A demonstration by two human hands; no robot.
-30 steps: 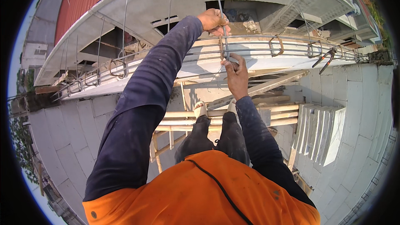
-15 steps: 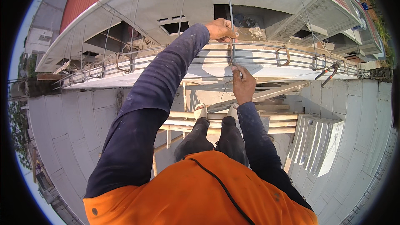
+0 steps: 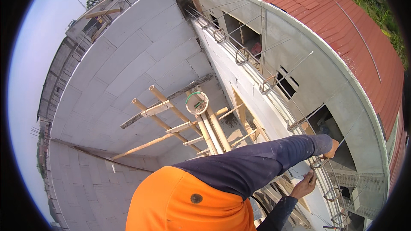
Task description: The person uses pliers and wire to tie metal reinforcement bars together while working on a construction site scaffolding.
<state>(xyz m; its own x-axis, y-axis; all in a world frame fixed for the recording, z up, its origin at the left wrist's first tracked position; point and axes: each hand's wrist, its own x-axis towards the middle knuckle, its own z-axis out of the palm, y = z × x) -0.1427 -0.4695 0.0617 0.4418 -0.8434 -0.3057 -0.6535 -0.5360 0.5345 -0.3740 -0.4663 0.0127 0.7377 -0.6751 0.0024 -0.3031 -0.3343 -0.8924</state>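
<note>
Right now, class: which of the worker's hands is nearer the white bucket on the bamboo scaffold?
Right. The right hand is below the rebar, slightly nearer the bucket; the left hand grips the rebar stirrup, farther out.

Grey block wall top (image 3: 239, 75) — long rebar cage (image 3: 274, 90) lying along it, steel stirrups looped around bars.

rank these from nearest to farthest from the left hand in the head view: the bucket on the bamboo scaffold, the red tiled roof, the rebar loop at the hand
1. The rebar loop, right at the left hand, just below it on the wall top.
2. The red tiled roof, above the hand, beyond the grey wall.
3. The bucket, far to the left on the bamboo scaffold.
</note>
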